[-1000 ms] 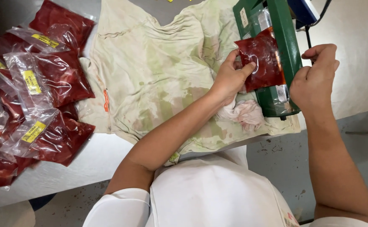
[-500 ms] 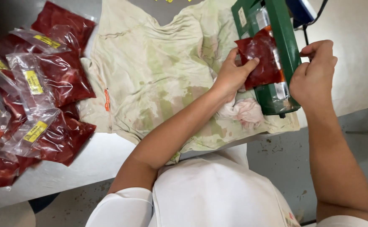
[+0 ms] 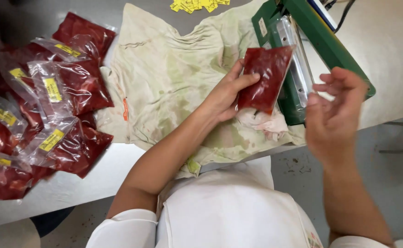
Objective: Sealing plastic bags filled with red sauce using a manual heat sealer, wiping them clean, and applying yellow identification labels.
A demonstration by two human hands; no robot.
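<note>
My left hand [image 3: 226,92] grips a clear bag of dark red paste [image 3: 266,76] by its left edge, just left of a green heat sealer [image 3: 323,39] whose arm stands raised. The bag's right edge lies at the sealer's open jaw. My right hand [image 3: 332,112] hovers in the air in front of the sealer, blurred, fingers spread and holding nothing.
A stained cream cloth [image 3: 174,78] covers the steel table [image 3: 72,183] under the sealer. A crumpled pinkish rag [image 3: 265,124] lies below the bag. Several sealed red bags with yellow labels [image 3: 49,110] pile up at the left. Loose yellow labels [image 3: 197,4] lie at the far edge.
My right hand has let go of the sealer arm and drawn back open; the arm has swung up. My left hand has pulled the red bag out leftward from under it.
</note>
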